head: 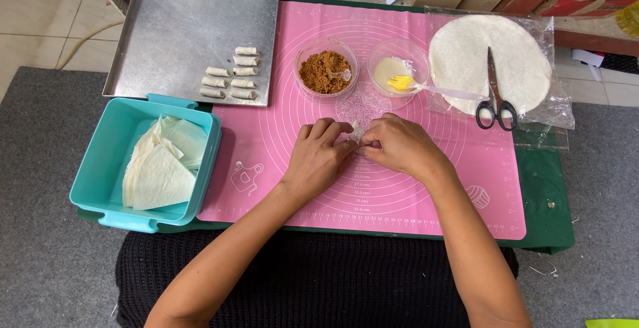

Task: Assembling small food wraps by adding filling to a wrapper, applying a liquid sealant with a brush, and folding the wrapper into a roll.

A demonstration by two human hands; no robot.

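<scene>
Far left: teal tub (100,161) holding cut wrapper wedges (160,168). Behind it, steel tray (180,21) with seven small finished rolls (231,75) in two columns. Pink silicone mat (279,168) covers the tabletop centre. Left hand (318,156) lies palm down on the mat, forearm angled in from lower left, fingers curled, pinching the left edge of a small pale wrapper piece (357,133). Right hand (398,147) meets it from the right, fingertips closed on the same piece. Behind: bowl of brown filling (325,71), bowl of white paste with yellow brush (403,83). Far right: scissors (496,101) on round wrapper stack (466,48).
</scene>
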